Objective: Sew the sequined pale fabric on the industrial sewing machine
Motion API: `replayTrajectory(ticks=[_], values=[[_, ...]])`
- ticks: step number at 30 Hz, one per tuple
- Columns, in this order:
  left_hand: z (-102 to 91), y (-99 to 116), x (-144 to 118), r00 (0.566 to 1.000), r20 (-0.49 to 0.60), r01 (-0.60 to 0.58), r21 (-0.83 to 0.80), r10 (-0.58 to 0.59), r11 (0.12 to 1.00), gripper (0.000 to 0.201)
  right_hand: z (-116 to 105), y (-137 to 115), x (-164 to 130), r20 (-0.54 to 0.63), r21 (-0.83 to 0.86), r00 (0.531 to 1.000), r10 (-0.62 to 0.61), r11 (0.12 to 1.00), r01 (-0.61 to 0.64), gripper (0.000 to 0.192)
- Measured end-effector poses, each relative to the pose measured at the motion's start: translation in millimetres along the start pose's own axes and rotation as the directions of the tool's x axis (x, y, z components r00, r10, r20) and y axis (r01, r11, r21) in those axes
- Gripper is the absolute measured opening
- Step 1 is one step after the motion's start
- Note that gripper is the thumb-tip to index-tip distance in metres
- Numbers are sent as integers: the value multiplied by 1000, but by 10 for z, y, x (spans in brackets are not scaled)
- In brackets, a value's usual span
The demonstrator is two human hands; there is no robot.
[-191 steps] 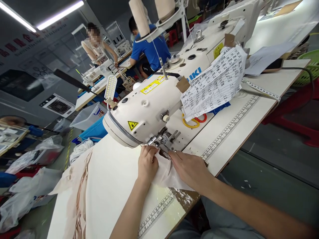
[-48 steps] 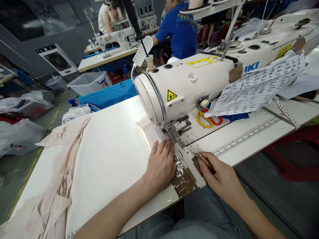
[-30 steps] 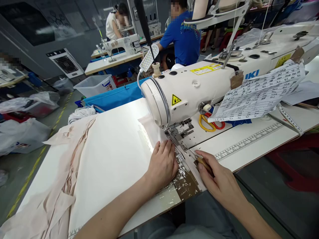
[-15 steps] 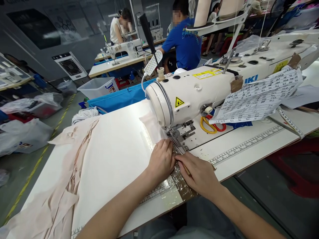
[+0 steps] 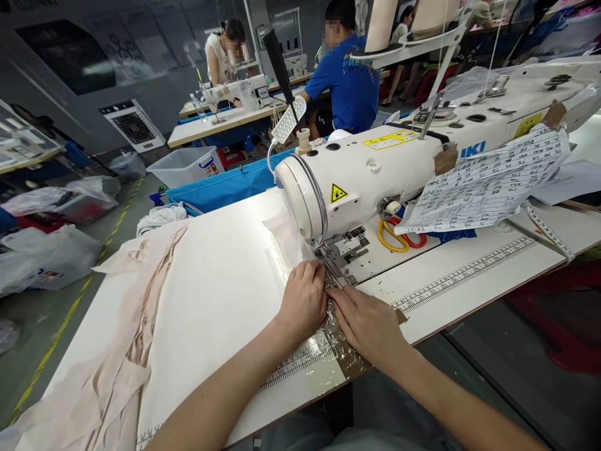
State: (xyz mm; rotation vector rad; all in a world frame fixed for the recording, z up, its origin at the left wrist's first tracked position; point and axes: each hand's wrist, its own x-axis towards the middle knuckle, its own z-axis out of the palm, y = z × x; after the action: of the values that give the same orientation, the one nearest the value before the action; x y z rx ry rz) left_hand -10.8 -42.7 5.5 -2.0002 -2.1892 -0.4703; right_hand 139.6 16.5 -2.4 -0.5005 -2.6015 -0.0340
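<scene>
Your left hand [image 5: 304,302] lies flat, grip loose, on the pale fabric strip [image 5: 287,241]; your right hand [image 5: 369,324] rests beside it, grip unclear. The sewing machine [image 5: 375,172] reads "IKI", with a yellow warning triangle [image 5: 337,193].

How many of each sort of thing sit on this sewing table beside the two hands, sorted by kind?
Sewing machine: 1
Scissors, yellow and red: 2
Printed paper sheet: 1
Measuring tape: 1
Pale fabric under the left hand and right hand, at: 1
Pink fabric pile: 1
Total: 7
</scene>
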Motion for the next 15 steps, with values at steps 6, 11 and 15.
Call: replayTrajectory(ticks=[6, 11, 15], values=[[5, -104, 45, 1000, 8, 21, -52, -21, 998, 39, 14, -106, 59, 72, -143, 993, 92, 986, -81, 32], [19, -185, 57, 1000, 0, 15, -64, -15, 998, 38, 19, -101, 49, 44, -136, 994, 98, 987, -91, 30], [-108, -146, 29, 998, 3, 64, -57, -63, 996, 37, -6, -79, -116, -112, -45, 994, 3, 999, -8, 31]])
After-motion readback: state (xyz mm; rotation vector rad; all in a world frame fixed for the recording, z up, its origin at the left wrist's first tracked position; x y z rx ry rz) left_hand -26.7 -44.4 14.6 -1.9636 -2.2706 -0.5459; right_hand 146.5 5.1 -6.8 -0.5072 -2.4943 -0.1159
